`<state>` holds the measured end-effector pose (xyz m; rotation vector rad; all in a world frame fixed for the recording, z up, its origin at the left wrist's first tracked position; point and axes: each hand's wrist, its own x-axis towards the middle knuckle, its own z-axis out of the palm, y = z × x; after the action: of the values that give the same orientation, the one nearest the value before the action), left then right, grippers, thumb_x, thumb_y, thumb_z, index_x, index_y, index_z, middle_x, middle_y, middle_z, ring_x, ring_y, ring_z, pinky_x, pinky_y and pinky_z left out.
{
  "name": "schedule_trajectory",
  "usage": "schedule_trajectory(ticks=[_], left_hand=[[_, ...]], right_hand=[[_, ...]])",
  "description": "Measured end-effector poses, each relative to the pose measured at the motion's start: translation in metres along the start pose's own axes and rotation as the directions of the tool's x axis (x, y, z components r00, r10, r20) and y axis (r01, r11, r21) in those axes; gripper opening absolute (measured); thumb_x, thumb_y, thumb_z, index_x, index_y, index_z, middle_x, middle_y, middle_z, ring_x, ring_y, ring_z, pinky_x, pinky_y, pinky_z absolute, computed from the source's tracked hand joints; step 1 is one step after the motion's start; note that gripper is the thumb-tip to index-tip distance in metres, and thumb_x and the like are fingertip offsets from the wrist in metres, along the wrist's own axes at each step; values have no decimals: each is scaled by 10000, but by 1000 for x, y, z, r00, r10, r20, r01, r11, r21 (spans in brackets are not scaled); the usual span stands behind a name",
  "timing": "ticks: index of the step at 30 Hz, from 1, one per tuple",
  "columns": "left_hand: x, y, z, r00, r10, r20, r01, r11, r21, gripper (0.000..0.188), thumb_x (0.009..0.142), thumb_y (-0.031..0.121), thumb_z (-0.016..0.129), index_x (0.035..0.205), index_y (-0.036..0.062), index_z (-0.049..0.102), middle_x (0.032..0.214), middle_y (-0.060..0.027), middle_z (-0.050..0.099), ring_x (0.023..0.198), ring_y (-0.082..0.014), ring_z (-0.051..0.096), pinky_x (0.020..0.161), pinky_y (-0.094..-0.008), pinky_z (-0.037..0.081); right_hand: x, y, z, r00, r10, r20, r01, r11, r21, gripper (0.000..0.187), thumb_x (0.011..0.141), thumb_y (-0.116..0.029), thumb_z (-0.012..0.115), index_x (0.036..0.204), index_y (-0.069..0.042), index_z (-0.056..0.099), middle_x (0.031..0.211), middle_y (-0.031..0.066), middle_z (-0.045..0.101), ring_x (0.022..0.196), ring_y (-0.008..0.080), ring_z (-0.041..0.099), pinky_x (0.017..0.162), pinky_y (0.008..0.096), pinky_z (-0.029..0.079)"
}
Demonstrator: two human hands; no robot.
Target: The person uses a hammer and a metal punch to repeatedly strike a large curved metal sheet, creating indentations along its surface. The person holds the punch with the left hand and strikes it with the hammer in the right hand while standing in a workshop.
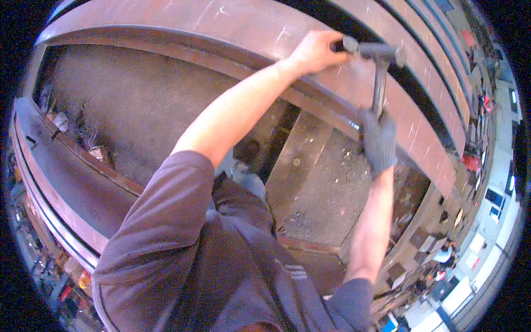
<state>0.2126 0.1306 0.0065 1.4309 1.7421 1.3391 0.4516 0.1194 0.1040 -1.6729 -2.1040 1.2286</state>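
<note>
Hammer (pixel 380 88) gripped by the gloved right hand (pixel 379 141); its head (pixel 381 52) beside the curled left hand (pixel 316 53), whose contents I cannot tell.

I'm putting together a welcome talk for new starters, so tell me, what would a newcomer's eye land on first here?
Probably the hammer, at upper right, its handle gripped by the gray-gloved right hand. Next might come the bare left hand, curled close to the hammer's head, over the broad reddish-brown beam that sweeps across the top of the view.
</note>
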Motion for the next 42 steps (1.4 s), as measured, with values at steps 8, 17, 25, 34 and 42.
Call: schedule_trajectory(ticks=[8, 17, 25, 34, 42], left_hand=[[-10, 13, 11, 991, -89, -105, 86, 996, -31, 468, 856, 393, 805, 1173, 66, 698, 1047, -169, 757, 1006, -313, 738, 883, -413, 570], [-7, 12, 17, 994, -104, -17, 103, 994, -43, 427, 872, 307, 825, 1168, 30, 690, 1012, -129, 759, 945, -192, 721, 865, -353, 569], [-12, 28, 15, 985, -173, -26, 173, 985, -14, 349, 878, 170, 826, 1135, -11, 672, 995, -88, 724, 936, -143, 702, 829, -302, 591], [-9, 18, 10, 975, -203, -96, 190, 974, -125, 366, 895, 157, 810, 1179, -7, 646, 1017, -81, 720, 915, -132, 689, 782, -303, 602], [-7, 19, 11, 956, -224, -190, 183, 960, -210, 367, 884, 159, 808, 1155, -18, 636, 966, -79, 718, 843, -114, 678, 742, -286, 582]], right_hand=[[-92, 120, 79, 924, 243, -296, -7, 783, 622, 169, 956, -197, 643, 884, -76, 549, 634, 15, 532, 471, 135, 502, 425, 325, 411], [-268, 183, 172, 561, 827, -31, -600, 432, 673, 160, 946, -211, 662, 935, -73, 582, 602, -17, 482, 464, 110, 463, 427, 318, 373], [-371, 197, 204, 170, 982, -86, -632, 176, 755, 260, 965, -287, 653, 815, -107, 541, 587, -10, 453, 455, 124, 424, 429, 320, 349], [-323, 198, 108, 215, 766, -606, -462, 627, 627, 259, 1047, -325, 568, 901, -112, 550, 659, -51, 401, 551, 92, 351, 495, 299, 281], [-171, 107, -46, 398, 552, -733, -292, 833, 470, 373, 999, -255, 604, 1272, -2, 619, 1090, 65, 581, 836, 130, 476, 734, 302, 415]])
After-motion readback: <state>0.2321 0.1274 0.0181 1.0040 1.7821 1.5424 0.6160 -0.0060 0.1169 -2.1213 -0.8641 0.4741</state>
